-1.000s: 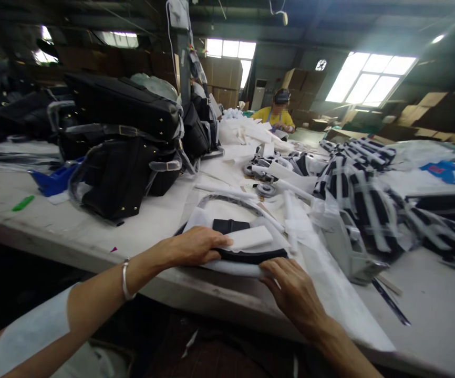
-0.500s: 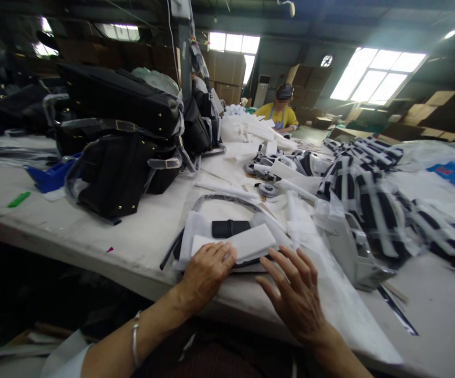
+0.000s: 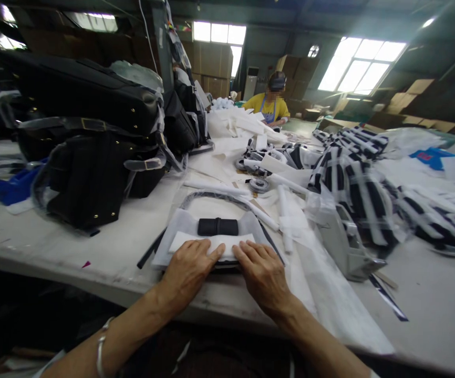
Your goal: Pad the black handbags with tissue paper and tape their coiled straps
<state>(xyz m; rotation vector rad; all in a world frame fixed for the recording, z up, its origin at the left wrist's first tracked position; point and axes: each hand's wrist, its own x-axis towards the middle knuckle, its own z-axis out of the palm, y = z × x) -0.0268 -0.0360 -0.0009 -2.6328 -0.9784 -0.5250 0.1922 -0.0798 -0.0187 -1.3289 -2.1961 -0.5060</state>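
A black bag (image 3: 278, 247) with a looped, plastic-wrapped handle (image 3: 207, 196) lies at the table's near edge, partly under white wrapping sheet (image 3: 186, 223). A black buckled strap piece (image 3: 207, 227) shows in its middle. Across its near side lies a folded white foam strip (image 3: 184, 240). My left hand (image 3: 190, 268) rests on the strip's left part, fingers and thumb laid flat on top. On its right part, the fingers of my right hand (image 3: 262, 270) press down, also flat. The bag's near edge is mostly hidden under both hands.
Black bags (image 3: 89, 173) are stacked at left on the table (image 3: 117, 257). To the right stand a grey tape dispenser (image 3: 341, 241) and a pile of black pieces with white wrapping (image 3: 363, 194). White sheets (image 3: 231, 123) lie farther back, near a person in yellow (image 3: 277, 105).
My right hand has come down onto the foam strip, having hovered beside it. The strip, tilted before, now lies straight across the bag. The view has shifted slightly to the right.
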